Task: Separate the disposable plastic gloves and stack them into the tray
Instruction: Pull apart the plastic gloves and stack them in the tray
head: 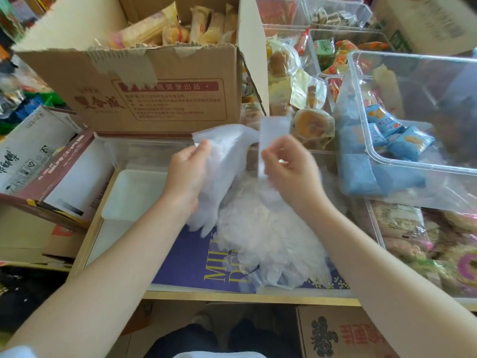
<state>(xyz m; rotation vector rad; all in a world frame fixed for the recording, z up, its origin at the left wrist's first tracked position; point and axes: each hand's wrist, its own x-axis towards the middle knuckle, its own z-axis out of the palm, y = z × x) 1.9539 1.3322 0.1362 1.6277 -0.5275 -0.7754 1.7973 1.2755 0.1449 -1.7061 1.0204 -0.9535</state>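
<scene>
Left hand (189, 171) raised over the bench (247, 297), fingers and thumb pinching the cuff edge of one thin, translucent glove (222, 164); glove hanging down past the wrist, its limp fingers dangling just above the purple printed sheet (188, 257). Right hand (286, 164) level with it and just beside, fingers curled and pinching a stiff, whitish rectangular header strip (271, 135), held upright. Stretched film running between glove cuff and strip, the two hands close but apart. Beneath both hands, a loose crinkled heap of clear gloves (268, 244), glossy and rumpled, lying on the purple sheet. Left of the heap, directly beside the left forearm, a shallow white tray (134, 192), matte, rectangular with rounded corners. Behind the tray, a clear plastic container (144, 151), thin-walled. Further back, a torn brown cardboard box (160, 86) with taped flaps, full of wrapped snacks. On the right, a large clear plastic bin (413, 104), rigid and smooth, holding small blue packets (397, 135).
</scene>
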